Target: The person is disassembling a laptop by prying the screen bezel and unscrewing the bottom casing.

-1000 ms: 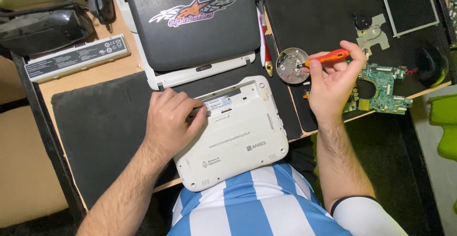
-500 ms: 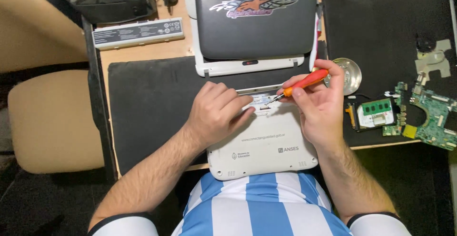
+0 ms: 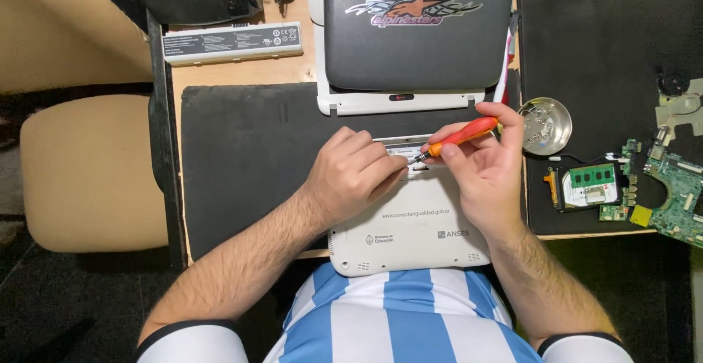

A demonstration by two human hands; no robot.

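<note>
The small white laptop (image 3: pixel 410 238) looks like smooth, matt plastic. The screwdriver (image 3: pixel 458 136) has a shiny orange plastic handle. The little round dish (image 3: pixel 548 125) is shiny metal. The black mat (image 3: pixel 242 158) looks soft and dull.

Orange-red screwdriver (image 3: pixel 460 135); white netbook (image 3: pixel 410 238); black mat (image 3: pixel 242 158); blue-white striped shirt (image 3: pixel 381 319).

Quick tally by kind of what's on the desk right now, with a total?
Small laptops: 2, a white one under both hands, a dark-lidded one behind it
Screwdrivers: 1, orange, in the right hand
Black mats: 2
Battery packs: 1
Metal dishes: 1
Circuit boards: 2
Total: 9
</note>
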